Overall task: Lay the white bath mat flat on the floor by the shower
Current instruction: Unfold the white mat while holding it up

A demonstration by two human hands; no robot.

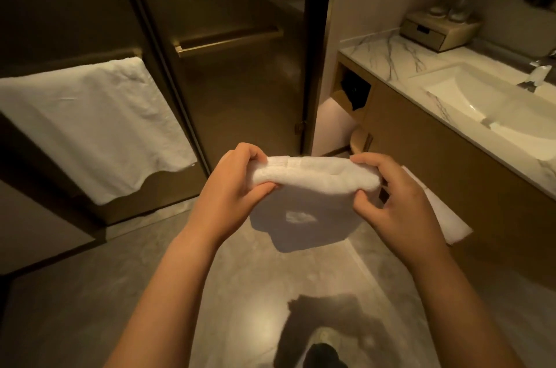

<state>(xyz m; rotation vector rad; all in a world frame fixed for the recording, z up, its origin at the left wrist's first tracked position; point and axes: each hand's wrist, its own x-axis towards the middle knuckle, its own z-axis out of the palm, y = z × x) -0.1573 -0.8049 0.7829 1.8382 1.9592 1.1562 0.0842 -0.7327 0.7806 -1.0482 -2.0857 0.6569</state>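
Note:
I hold the white bath mat [313,178] folded in front of me, above the floor. Its thick upper fold runs between my hands and the rest hangs down below it, in shadow. My left hand [237,184] pinches the left end of the fold. My right hand [400,202] pinches the right end with thumb and fingers. The glass shower door [234,81] with its brass handle stands just beyond the mat. The grey tiled floor [246,292] lies under the mat.
A white towel [93,127] hangs on the rail of the left glass panel. To the right stands a vanity with a marble top and sink [487,103]. Another white towel [436,208] hangs off the vanity front. A wooden box [436,30] sits on the counter.

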